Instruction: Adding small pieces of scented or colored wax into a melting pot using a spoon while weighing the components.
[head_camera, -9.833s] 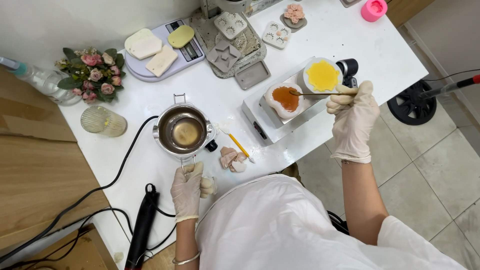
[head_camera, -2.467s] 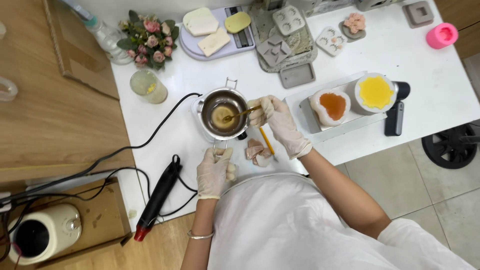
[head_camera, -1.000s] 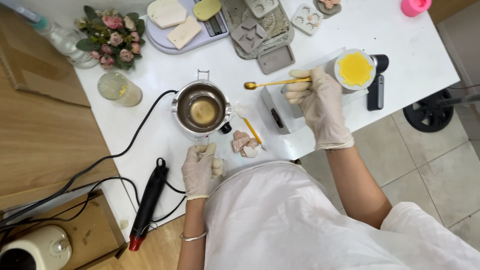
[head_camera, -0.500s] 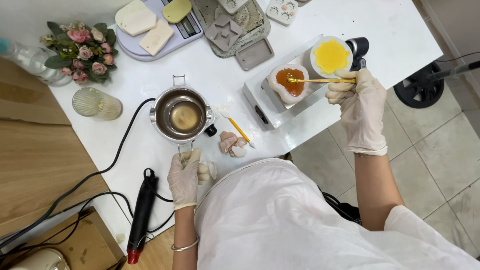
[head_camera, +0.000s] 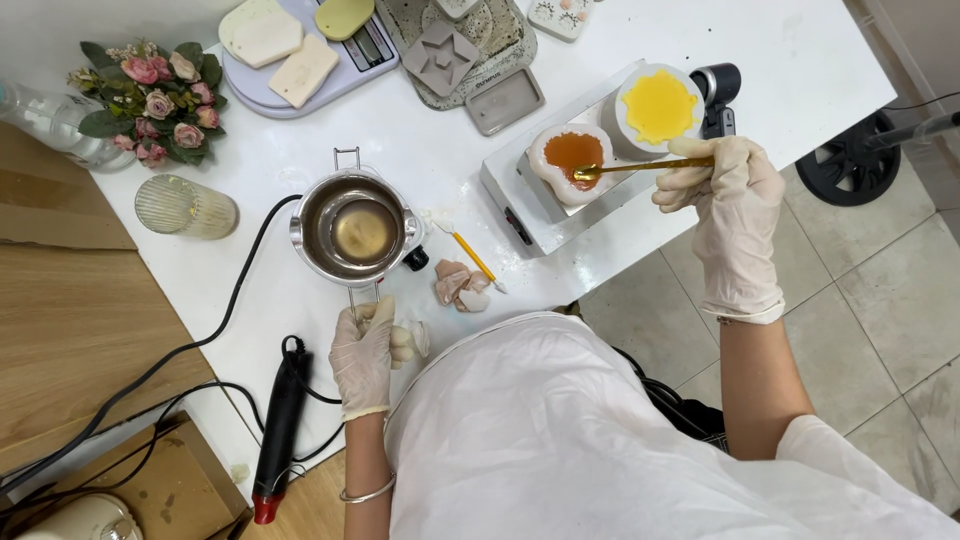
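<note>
Since half second ago: gold spoon dipped lower, bowl now in orange wax of heart-shaped mold. Right hand, gloved, fingers pinched on spoon handle end, beside round mold of yellow wax. Both molds sit on white warming plate. Left hand, gloved, fingers curled around handle of metal melting pot at white table edge. Crumpled tissue just beside pot.

Both hands wear thin, pale cream disposable gloves: the left hand has its glove ending just past the wrist, and the right hand has a rolled cuff at the wrist. A thin silver bangle circles the left forearm. The person wears a plain white short-sleeved top.
</note>
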